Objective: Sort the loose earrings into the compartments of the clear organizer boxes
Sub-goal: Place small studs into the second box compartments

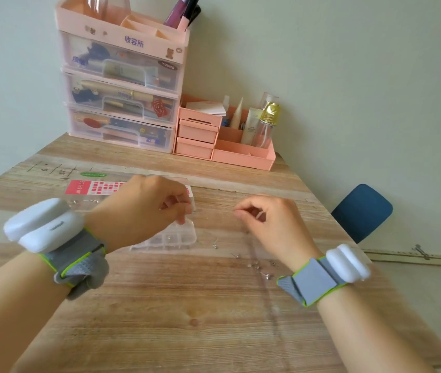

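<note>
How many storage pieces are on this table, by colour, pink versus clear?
Pink: 2, the drawer tower and the low organizer at the wall.
Clear: 1, the organizer box by the left hand.
Total: 3.
A second clear box may lie behind the left hand, but it is too hidden to count.

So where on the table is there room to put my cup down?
The widest bare wood lies near you, between the two forearms, below the clear organizer box. Another bare strip runs between the drawer tower and the sticker sheet. It is crowded around the left hand and right hand, where loose earrings lie scattered.
</note>
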